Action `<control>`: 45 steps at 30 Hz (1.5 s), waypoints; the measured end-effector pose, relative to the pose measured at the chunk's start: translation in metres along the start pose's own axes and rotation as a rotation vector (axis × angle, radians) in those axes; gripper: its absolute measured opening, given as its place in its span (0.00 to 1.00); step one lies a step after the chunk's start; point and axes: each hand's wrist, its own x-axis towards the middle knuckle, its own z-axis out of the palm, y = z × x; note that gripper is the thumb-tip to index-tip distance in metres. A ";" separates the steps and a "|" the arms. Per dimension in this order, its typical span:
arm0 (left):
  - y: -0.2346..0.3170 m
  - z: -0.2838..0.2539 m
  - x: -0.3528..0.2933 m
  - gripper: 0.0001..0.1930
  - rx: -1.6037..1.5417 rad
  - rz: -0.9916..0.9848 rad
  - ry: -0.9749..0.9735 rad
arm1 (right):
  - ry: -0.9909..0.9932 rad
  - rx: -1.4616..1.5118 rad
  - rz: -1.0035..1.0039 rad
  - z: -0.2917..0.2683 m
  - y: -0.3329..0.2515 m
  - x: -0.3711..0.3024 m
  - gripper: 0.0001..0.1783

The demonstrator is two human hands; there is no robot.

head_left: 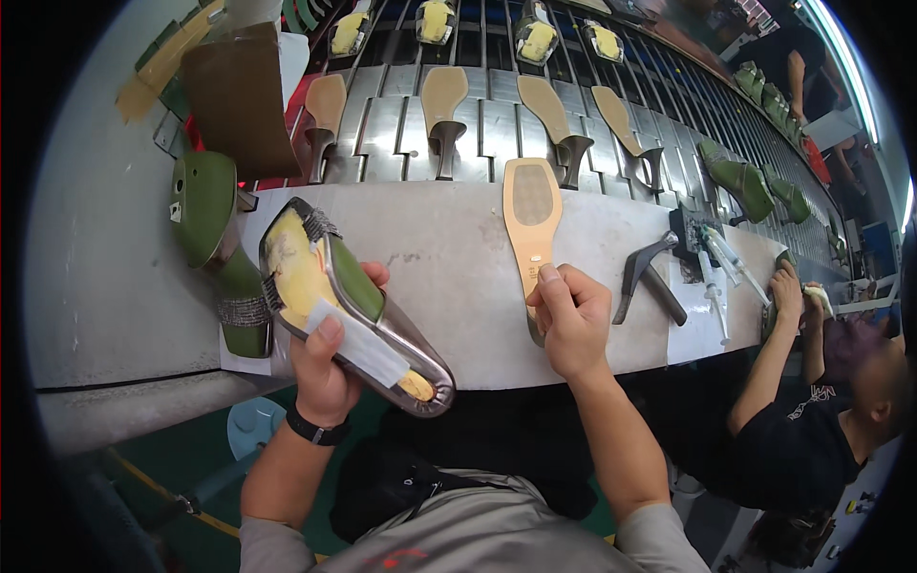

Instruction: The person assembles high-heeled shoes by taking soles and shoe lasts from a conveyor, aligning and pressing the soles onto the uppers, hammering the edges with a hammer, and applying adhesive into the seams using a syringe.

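My left hand (325, 372) is closed round a shoe upper on a green last (358, 282), tilted with its yellowish underside up. A white strip (358, 349) lies along that underside, my thumb pressing on its end. Dark glittery bands cross the shoe's far end, and a metallic grey part covers the near end. My right hand (573, 320) is closed at the narrow end of a beige shoe sole (532, 196), over the bench. The sole's wide end carries a darker patch. My fingers partly hide its narrow end.
On the pale bench (449, 258) lie a hammer (650, 277) and several syringes (716, 272). Another green last (205, 210) stands at left beside a brown board (239, 100). Heeled soles (444, 95) and shoes line the conveyor (382, 124). A co-worker (812, 411) works at right.
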 end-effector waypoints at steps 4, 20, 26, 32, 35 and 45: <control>0.010 0.020 0.006 0.38 -0.006 -0.018 -0.089 | 0.036 -0.062 -0.047 0.000 0.005 0.000 0.15; 0.018 0.064 0.038 0.35 0.075 0.073 -0.251 | 0.052 0.655 0.125 -0.068 0.044 -0.194 0.29; 0.020 0.086 0.042 0.37 -0.096 0.039 -0.466 | -0.006 0.417 0.344 -0.056 0.058 -0.154 0.12; 0.077 0.122 0.048 0.29 -0.126 -0.043 -0.528 | -0.163 0.399 -0.094 -0.035 -0.004 -0.152 0.20; 0.074 0.132 0.029 0.25 -0.049 -0.091 -0.593 | -0.370 0.220 -0.321 -0.011 -0.045 -0.144 0.17; 0.078 0.116 0.013 0.23 -0.060 -0.047 -0.559 | -0.073 0.425 -0.150 -0.002 -0.085 -0.128 0.22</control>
